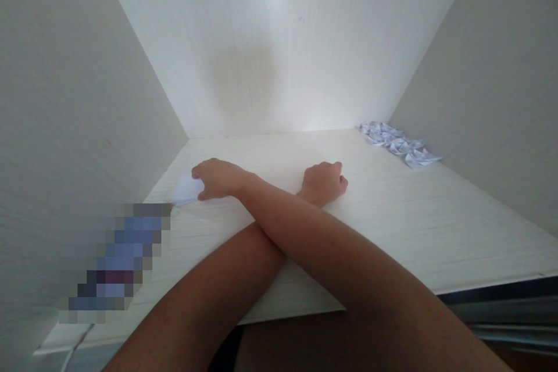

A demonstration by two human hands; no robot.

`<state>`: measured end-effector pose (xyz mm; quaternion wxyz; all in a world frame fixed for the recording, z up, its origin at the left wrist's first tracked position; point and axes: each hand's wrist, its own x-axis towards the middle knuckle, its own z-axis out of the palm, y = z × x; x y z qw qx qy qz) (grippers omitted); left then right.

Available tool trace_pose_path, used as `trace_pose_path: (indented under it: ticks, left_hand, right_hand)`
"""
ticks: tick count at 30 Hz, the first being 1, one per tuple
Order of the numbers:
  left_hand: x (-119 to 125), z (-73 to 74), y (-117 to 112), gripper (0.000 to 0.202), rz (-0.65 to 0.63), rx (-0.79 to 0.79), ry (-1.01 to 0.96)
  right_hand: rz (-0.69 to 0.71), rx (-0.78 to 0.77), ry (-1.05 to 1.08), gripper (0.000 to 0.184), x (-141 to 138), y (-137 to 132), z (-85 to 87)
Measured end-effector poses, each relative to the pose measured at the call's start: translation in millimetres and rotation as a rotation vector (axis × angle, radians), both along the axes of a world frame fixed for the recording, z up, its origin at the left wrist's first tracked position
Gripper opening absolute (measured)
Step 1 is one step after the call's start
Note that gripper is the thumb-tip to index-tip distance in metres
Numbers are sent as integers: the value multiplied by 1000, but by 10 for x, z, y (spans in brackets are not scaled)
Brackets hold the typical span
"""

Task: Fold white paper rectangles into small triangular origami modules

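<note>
My forearms cross over the pale wooden desk, the right arm lying on top of the left. Over on the left side, my right hand has its thumb and fingers around the near end of some white paper, which lies flat. Its palm side is hidden from me. My left hand rests right of the middle, curled into a fist with the knuckles away from me. Nothing sticks out of that fist.
Folded white paper pieces lie in a row along the right wall. A blurred-out, phone-like object leans at the left wall, a cable below it. A pale panel closes off the back.
</note>
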<state>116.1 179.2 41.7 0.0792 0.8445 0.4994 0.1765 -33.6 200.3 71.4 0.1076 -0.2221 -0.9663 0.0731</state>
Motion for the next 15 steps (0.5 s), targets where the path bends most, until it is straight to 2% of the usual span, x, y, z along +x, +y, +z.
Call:
trace_pose_path:
  ticks: [13,15]
  left_hand:
    - [9,-3,-13,29,-13,4,28]
    - [10,-3,-17,29,-17,5,29]
  right_hand:
    - [58,33,68,24,45,-9,-62]
    - [57,31,94,31,50,-16,-68]
